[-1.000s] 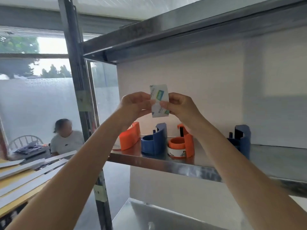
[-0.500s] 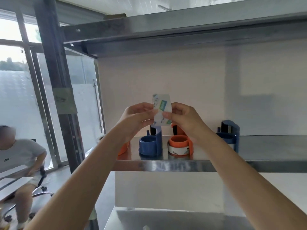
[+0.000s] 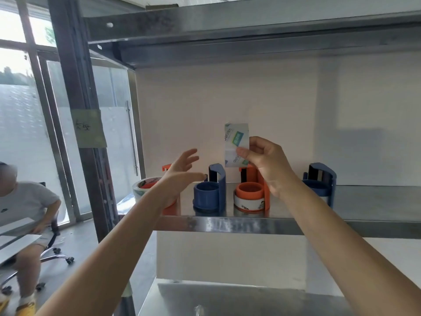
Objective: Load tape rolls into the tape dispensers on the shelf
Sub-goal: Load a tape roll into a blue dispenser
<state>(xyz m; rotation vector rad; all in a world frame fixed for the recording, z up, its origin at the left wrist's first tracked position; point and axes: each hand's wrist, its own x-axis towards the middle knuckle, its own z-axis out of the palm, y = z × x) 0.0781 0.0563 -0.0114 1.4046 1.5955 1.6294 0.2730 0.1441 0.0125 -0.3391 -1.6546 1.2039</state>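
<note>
My right hand pinches a tape roll, seen edge-on with a white, green and blue printed label, above the shelf. My left hand hovers empty with fingers spread, just left of a blue dispenser whose hub is bare. An orange dispenser below my right hand carries a tape roll. Another blue dispenser stands to the right. At the shelf's left end another tape roll sits by an orange dispenser, mostly hidden behind my left hand.
A steel upright post with a taped label stands left of the shelf. An upper shelf hangs overhead and a lower one lies below. A person sits on a wheeled chair at the left by the window.
My left hand let go of the tape roll and moved down and left, fingers spread. My right hand keeps the roll. The view shifted, showing the roll at the shelf's left end.
</note>
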